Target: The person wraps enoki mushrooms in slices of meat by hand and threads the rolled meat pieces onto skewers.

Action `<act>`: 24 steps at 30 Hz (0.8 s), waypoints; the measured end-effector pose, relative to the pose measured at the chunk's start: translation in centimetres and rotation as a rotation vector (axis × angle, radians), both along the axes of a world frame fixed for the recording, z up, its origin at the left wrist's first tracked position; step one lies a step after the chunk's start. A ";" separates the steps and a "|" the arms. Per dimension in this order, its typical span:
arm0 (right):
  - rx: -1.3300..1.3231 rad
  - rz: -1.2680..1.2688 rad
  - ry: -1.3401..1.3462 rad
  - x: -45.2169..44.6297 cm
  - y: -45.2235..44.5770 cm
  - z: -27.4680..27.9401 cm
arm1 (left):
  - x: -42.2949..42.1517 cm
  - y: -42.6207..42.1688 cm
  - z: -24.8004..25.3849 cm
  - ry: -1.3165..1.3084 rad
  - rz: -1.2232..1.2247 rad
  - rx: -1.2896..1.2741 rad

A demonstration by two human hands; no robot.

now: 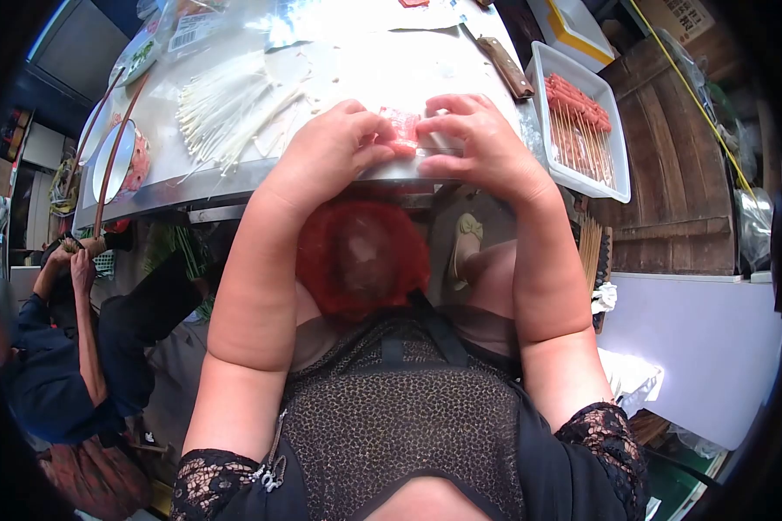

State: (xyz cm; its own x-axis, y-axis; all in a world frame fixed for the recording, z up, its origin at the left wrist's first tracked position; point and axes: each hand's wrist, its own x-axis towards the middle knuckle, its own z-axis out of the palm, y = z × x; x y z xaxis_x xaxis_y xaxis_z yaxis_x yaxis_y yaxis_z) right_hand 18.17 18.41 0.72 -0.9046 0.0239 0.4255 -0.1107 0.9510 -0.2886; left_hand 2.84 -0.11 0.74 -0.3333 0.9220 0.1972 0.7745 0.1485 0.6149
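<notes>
A thin pink-and-white meat slice (401, 126) lies at the near edge of the white table, between my two hands. My left hand (343, 143) has its fingers curled and pinches the left end of the slice, which looks partly rolled. At the right end, my right hand (478, 143) touches the meat with a fingertip, its thumb and fingers spread apart. Something pale shows between those fingers, too small to make out. A fanned bunch of enoki mushrooms (230, 113) is spread left of my left hand.
A wooden-handled knife (506, 68) lies beyond my right hand. Right of it, a white tray (617, 130) holds skewered meat rolls (575, 104). A bowl (113, 169) stands at the table's left. A red bag or bucket (361, 260) is below. Another person (78, 347) works at lower left.
</notes>
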 end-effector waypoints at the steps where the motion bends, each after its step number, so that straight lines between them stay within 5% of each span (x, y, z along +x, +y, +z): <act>1: -0.001 -0.001 0.000 0.1 -0.3 0.0 | -0.1 0.0 -0.1 0.000 -0.001 -0.001; 24: -0.234 -0.144 0.056 0.2 0.6 -0.5 | 0.4 0.1 0.3 0.035 0.015 -0.016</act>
